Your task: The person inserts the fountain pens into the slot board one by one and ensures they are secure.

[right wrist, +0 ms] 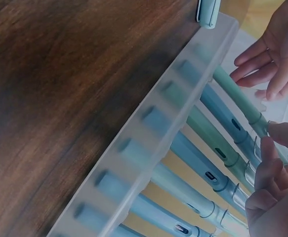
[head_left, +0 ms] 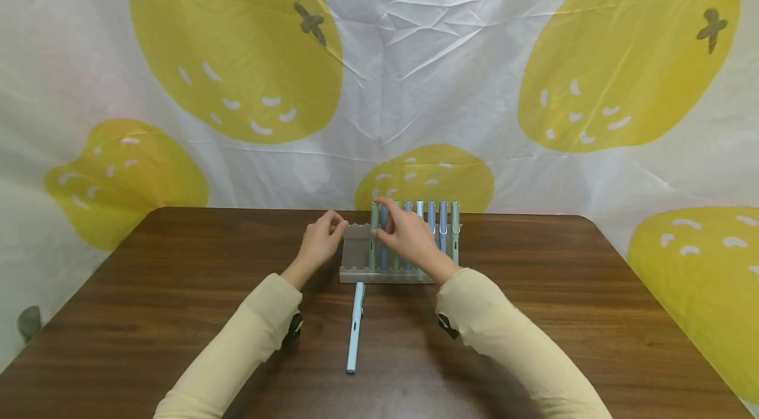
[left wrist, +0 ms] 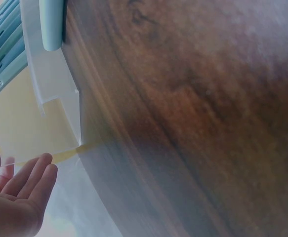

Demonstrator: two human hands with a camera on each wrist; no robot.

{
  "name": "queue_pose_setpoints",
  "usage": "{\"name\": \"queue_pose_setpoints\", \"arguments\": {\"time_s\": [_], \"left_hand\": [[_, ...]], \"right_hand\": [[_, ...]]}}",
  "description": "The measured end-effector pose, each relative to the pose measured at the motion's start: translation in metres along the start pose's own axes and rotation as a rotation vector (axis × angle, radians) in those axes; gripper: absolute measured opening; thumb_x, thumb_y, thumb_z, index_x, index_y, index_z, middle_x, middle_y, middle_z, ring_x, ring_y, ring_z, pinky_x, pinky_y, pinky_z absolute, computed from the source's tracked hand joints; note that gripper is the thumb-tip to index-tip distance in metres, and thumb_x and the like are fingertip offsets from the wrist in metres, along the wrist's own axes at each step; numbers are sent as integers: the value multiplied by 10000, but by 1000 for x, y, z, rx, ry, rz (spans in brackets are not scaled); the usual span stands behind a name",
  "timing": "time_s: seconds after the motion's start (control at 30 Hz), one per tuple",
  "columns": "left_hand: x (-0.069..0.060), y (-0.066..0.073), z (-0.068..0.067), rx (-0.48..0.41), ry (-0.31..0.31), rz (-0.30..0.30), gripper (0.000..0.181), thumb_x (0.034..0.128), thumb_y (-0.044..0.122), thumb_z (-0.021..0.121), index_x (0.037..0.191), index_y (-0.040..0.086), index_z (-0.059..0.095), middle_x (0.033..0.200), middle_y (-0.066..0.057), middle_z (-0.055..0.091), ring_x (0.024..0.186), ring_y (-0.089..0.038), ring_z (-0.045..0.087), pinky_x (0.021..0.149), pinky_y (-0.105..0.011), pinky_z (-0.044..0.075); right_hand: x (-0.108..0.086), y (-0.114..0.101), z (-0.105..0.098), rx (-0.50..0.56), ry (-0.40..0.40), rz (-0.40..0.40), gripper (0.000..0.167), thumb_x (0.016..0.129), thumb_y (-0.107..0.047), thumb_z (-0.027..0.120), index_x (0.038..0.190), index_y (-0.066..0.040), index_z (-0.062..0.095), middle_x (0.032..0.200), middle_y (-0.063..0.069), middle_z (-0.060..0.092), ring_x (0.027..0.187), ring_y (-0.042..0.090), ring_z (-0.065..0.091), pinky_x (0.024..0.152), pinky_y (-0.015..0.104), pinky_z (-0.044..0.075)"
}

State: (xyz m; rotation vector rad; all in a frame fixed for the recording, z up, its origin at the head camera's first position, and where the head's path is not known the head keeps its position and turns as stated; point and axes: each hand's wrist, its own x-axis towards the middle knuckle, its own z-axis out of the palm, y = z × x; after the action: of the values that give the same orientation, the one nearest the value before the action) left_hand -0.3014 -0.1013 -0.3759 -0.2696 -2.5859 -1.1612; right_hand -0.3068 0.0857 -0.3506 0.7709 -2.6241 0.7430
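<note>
A clear rack (head_left: 356, 254) holds several capped pens upright in a row, in green and blue shades. My right hand (head_left: 410, 232) is at the rack's left-hand pens, thumb and forefinger spread apart beside the leftmost green pen (right wrist: 235, 94). Contact shows near that pen's cap, but I cannot tell whether the fingers press on it. Just off the rack's left end is my left hand (head_left: 321, 238), its fingers loosely bent and holding nothing; the left wrist view shows the same hand (left wrist: 22, 197). A light blue pen (head_left: 355, 330) lies on the table in front of the rack.
The brown wooden table (head_left: 148, 313) ends just behind the rack. Behind it hangs a white cloth (head_left: 433, 76) with large yellow fruit prints. At the rack's right end stands another green pen (head_left: 455, 228).
</note>
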Motion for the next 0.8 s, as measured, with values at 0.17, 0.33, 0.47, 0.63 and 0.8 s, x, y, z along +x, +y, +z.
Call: {"name": "queue_pose_setpoints", "arguments": {"time_s": [0.17, 0.33, 0.47, 0.63, 0.8], "left_hand": [[-1, 0, 0, 2, -2, -2, 171, 909, 195, 497, 934, 37, 557, 942, -143, 621, 883, -284, 589, 726, -427, 437], [0, 0, 0, 3, -3, -4, 171, 910, 198, 498, 936, 40, 556, 956, -144, 621, 896, -286, 588, 732, -427, 438], [0, 0, 0, 8, -2, -3, 173, 907, 204, 502, 936, 42, 557, 946, -140, 623, 880, -281, 590, 723, -425, 437], [0, -1, 1, 9, -2, -1, 168, 905, 197, 508, 938, 40, 557, 945, -141, 622, 876, -283, 590, 720, -427, 436], [1, -1, 0, 9, -3, 0, 179, 908, 208, 501, 940, 41, 557, 942, -138, 622, 869, -277, 592, 714, -422, 438]], "right_hand": [[2, -1, -1, 4, -22, 26, 573, 803, -240, 654, 1307, -180, 389, 596, -65, 488, 446, 93, 441, 387, 250, 355], [4, -2, -2, -8, -43, 41, 571, 812, -239, 644, 1316, -179, 383, 584, -57, 481, 430, 103, 436, 375, 251, 340], [6, -3, -2, -21, -56, 58, 572, 816, -231, 641, 1322, -181, 378, 582, -52, 483, 426, 110, 441, 373, 251, 336], [7, -4, -2, -37, -75, 80, 576, 818, -242, 637, 1326, -188, 370, 589, -52, 490, 434, 111, 450, 367, 246, 332], [8, -4, 0, -46, -75, 84, 580, 815, -254, 639, 1324, -187, 370, 587, -56, 491, 430, 108, 448, 357, 247, 324]]}}
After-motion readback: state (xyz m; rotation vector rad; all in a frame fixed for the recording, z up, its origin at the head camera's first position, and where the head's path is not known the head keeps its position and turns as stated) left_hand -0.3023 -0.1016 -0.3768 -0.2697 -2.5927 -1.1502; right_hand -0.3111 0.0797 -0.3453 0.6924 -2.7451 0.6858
